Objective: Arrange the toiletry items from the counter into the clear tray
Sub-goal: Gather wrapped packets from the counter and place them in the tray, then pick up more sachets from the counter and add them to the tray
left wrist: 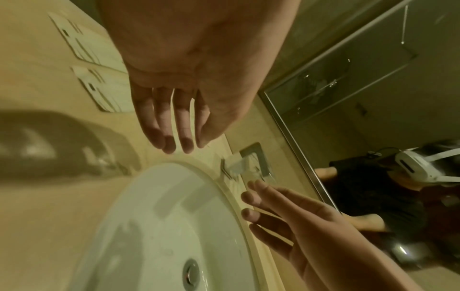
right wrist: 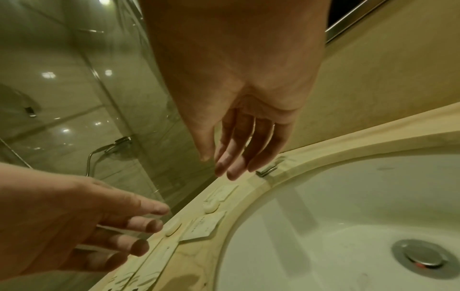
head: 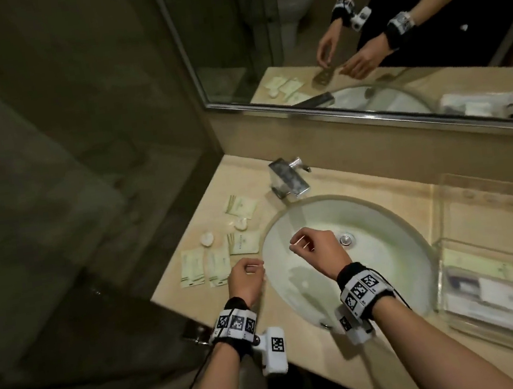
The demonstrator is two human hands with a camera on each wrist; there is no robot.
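The left hand hung nearest, over the bench edge at the sink's left rim, and the right hand hung over the basin. In the wrist views both showed fingers straight and loosely spread, holding nothing; in the head view the fingers looked curled inward, still with nothing between them.

Just left of the left hand, two long sachets lay side by side on the bench. Beyond them sat a square packet, then two small round white pieces, apart from each other, and farther back a second square packet near the tap. That made six loose items, all left of the sink.

The tray, clear-walled, stood on the right side of the bench, well apart from them, with several flat packets already inside; their number could not be told.

The bench was pale beige stone with one oval white basin and a metal drain. A framed mirror ran along the back, and glass shower panels stood at the left.
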